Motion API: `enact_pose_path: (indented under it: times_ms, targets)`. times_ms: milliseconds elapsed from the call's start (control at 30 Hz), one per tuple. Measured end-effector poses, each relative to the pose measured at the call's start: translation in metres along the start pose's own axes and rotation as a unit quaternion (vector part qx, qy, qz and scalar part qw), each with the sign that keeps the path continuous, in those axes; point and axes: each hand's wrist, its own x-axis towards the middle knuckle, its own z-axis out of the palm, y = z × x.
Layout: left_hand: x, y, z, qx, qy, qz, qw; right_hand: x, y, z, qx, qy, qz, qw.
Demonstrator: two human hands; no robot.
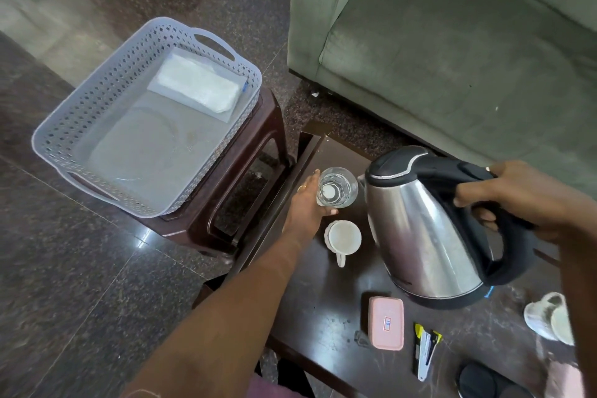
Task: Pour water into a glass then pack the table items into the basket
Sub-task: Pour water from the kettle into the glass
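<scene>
A clear glass (338, 187) stands at the far left edge of the dark table (326, 310), with water in it. My left hand (307, 203) is wrapped around its left side. My right hand (517, 195) grips the black handle of a steel kettle (420, 229), held above the table with its spout close to the glass rim. A grey perforated basket (58, 139) rests on a brown stool (245, 191) to the left and holds a white packet (197, 82). On the table lie a white cup (343, 237), a pink box (386, 322) and a yellow-black stapler (425, 350).
A green sofa (452, 42) fills the back right. Another white cup (549, 317) lies on its side at the table's right, and a black round object (484, 381) sits at the bottom edge. Polished stone floor (80, 268) surrounds the stool.
</scene>
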Motion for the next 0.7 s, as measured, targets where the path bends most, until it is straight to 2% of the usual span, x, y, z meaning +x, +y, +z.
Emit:
enact_pose_path:
  times_ms: [100, 267, 500, 600, 667, 700]
  targets:
    - [-0.006, 0.002, -0.012, -0.008, 0.024, 0.007, 1.0, -0.008, 0.002, -0.01, 0.048, 0.014, -0.002, 0.999]
    - [-0.018, 0.001, -0.051, -0.026, 0.131, 0.013, 0.991, -0.021, -0.02, -0.015, 0.074, 0.03, -0.059, 0.995]
    - [-0.027, -0.008, -0.118, 0.023, 0.279, 0.061, 0.958, -0.028, -0.084, 0.012, 0.162, 0.012, -0.204, 0.966]
    - [-0.024, -0.018, -0.154, 0.075, 0.37, 0.048, 0.925, -0.024, -0.116, 0.031, 0.193, 0.0, -0.259, 0.946]
    - [-0.02, -0.033, -0.18, 0.119, 0.436, 0.003, 0.892, -0.022, -0.14, 0.048, 0.233, 0.0, -0.295, 0.927]
    - [-0.02, -0.041, -0.193, 0.107, 0.468, -0.032, 0.877, -0.021, -0.152, 0.058, 0.255, -0.001, -0.31, 0.916]
